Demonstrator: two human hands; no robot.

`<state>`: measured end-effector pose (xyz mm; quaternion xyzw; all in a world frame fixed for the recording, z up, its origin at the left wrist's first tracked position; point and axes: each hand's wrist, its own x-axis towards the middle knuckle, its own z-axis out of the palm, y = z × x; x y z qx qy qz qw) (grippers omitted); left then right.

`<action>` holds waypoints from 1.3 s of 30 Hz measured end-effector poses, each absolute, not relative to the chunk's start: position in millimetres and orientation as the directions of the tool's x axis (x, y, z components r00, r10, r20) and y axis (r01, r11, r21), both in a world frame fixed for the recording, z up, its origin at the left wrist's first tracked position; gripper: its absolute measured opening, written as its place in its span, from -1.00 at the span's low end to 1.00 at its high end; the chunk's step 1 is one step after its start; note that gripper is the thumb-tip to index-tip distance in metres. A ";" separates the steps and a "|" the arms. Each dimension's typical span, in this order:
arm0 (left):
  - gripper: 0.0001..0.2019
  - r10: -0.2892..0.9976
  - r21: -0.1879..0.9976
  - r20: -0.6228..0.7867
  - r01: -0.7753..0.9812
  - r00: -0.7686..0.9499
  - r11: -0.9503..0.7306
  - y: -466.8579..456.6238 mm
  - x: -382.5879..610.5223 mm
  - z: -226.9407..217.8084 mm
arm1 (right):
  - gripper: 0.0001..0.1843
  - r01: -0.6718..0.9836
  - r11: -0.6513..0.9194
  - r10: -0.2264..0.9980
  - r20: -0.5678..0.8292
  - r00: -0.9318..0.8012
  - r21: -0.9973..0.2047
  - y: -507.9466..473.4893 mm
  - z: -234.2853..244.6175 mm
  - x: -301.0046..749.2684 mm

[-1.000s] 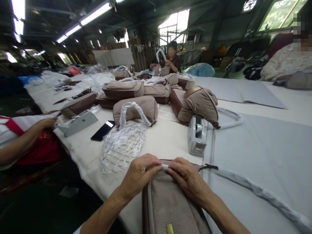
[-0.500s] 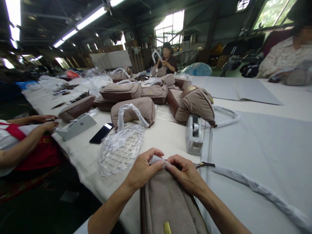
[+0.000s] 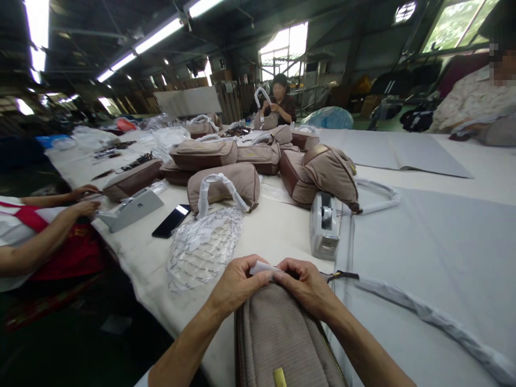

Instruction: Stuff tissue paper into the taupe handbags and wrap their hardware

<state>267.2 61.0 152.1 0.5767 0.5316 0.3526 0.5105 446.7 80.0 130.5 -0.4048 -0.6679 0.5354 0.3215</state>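
A taupe ribbed handbag (image 3: 278, 344) with a small gold plate lies at the table's near edge in front of me. My left hand (image 3: 237, 285) and my right hand (image 3: 308, 287) meet at its top edge. Both pinch a small piece of white wrapping paper (image 3: 262, 267) between thumbs and fingers. From the bag's right end a strap wrapped in white paper (image 3: 427, 317) runs off to the lower right across grey paper sheets.
A grey tape dispenser (image 3: 324, 226) stands just beyond my hands, a pile of clear plastic netting (image 3: 203, 244) to its left, then a black phone (image 3: 171, 220) and another dispenser (image 3: 133, 209). Several finished bags (image 3: 226, 185) fill mid-table. A co-worker's arms (image 3: 48, 236) rest at left; two people sit farther off.
My hands keep the same pinch at the bag's top; the white paper piece has shifted slightly between my fingers. The co-worker's second hand has come to the table at left.
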 end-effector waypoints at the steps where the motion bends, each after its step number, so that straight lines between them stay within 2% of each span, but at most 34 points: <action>1: -0.78 0.975 0.964 -0.127 0.255 0.185 0.077 59.7 266.4 151.2 | -0.69 0.193 0.099 0.883 -0.003 -0.469 -0.976 79.9 130.5 446.3; 6: -0.81 0.996 0.937 -0.015 0.348 0.091 -0.017 52.3 270.7 149.2 | -0.72 0.205 0.088 0.885 -0.017 -0.464 -0.975 79.2 133.5 443.5; 10: -0.80 0.993 0.936 -0.036 0.351 0.117 -0.008 49.2 268.9 152.1 | -0.74 0.216 0.081 0.889 -0.027 -0.458 -0.973 80.3 134.3 442.4; 13: -0.83 0.984 0.929 -0.034 0.369 0.174 -0.033 48.3 263.8 154.6 | -0.78 0.248 0.128 0.896 0.005 -0.443 -0.960 79.7 133.2 441.0; 16: -0.84 0.990 0.926 -0.007 0.376 0.143 -0.047 47.2 262.6 152.0 | -0.80 0.266 0.183 0.896 0.049 -0.441 -0.947 75.9 130.8 438.1; 21: -0.85 0.993 0.961 0.056 0.263 0.106 -0.082 43.3 265.7 138.9 | -0.82 0.293 0.325 0.875 0.168 -0.454 -0.899 70.7 131.4 441.5; 23: -0.86 0.987 0.952 0.113 0.272 0.110 -0.140 41.0 265.4 134.5 | -0.80 0.261 0.283 0.864 0.127 -0.487 -0.923 74.2 136.8 446.9; 25: -0.86 0.978 0.928 0.178 0.313 0.109 -0.204 38.7 264.5 131.5 | -0.70 0.244 0.197 0.861 0.049 -0.505 -0.950 81.0 144.2 451.7; 29: -0.84 0.961 0.883 0.255 0.378 0.109 -0.278 35.6 264.4 129.2 | -0.58 0.337 0.180 0.812 -0.054 -0.581 -0.924 93.2 153.6 453.0; 36: -0.82 0.929 0.828 0.338 0.423 0.150 -0.369 34.3 267.7 129.8 | -0.70 0.343 0.127 0.749 -0.137 -0.648 -0.931 95.9 141.8 450.0; 39: -0.81 0.921 0.804 0.356 0.450 0.158 -0.388 34.3 268.8 128.7 | -0.75 0.391 0.173 0.760 -0.130 -0.636 -0.904 94.7 141.3 449.5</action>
